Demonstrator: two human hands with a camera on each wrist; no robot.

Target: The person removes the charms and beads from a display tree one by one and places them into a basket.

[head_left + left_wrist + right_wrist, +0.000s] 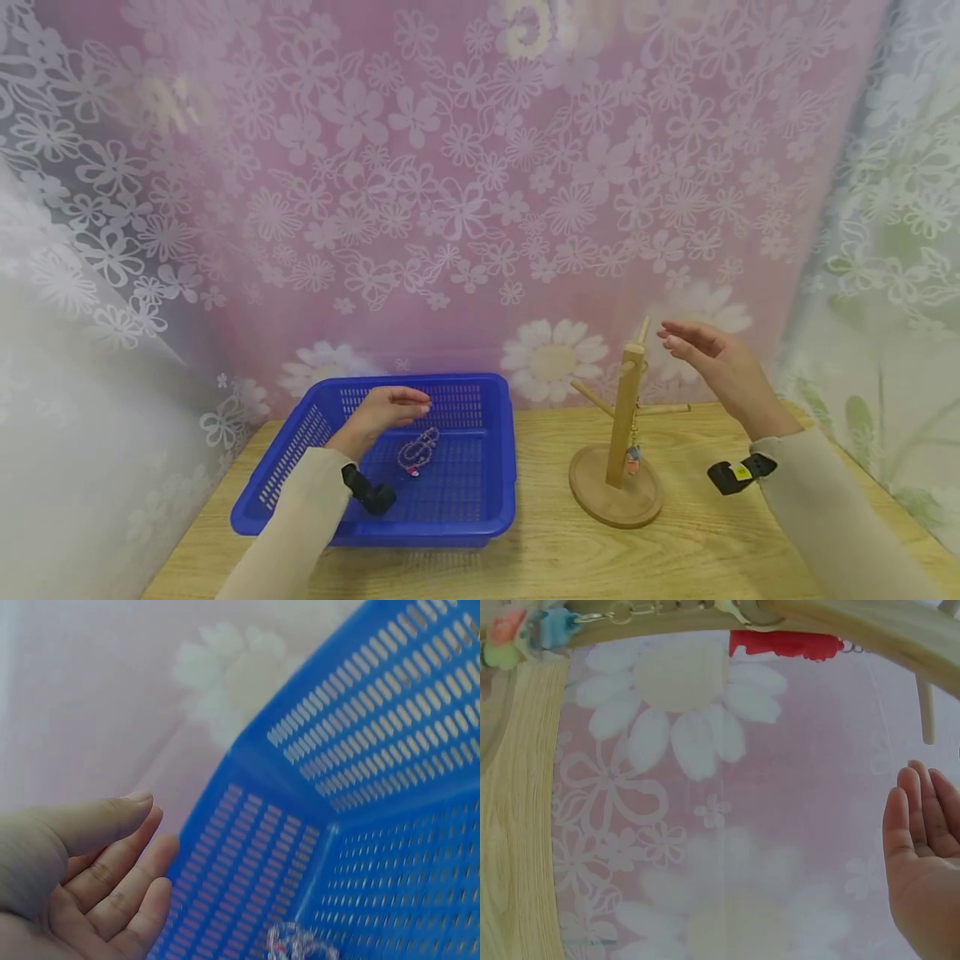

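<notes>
My left hand (382,417) hovers over the blue plastic basket (501,467), its fingers bent loosely with nothing between them. Inside the basket lies a beaded string (418,452) with a small red and white piece at one end; only a bit of the beads (296,943) shows in the left wrist view. Beside the top of a wooden peg stand (625,417), my right hand (723,367) is held up with extended fingers and an empty palm. From a peg of the stand hangs a chain with blue and pink charms (633,460). A red charm (787,645) also shows there in the right wrist view.
Basket and stand are on a light wood-grain table (547,542), the stand to the right. A pink curtain (465,250) with white flowers closes off the back. Black straps with small cameras (731,477) are worn on both wrists.
</notes>
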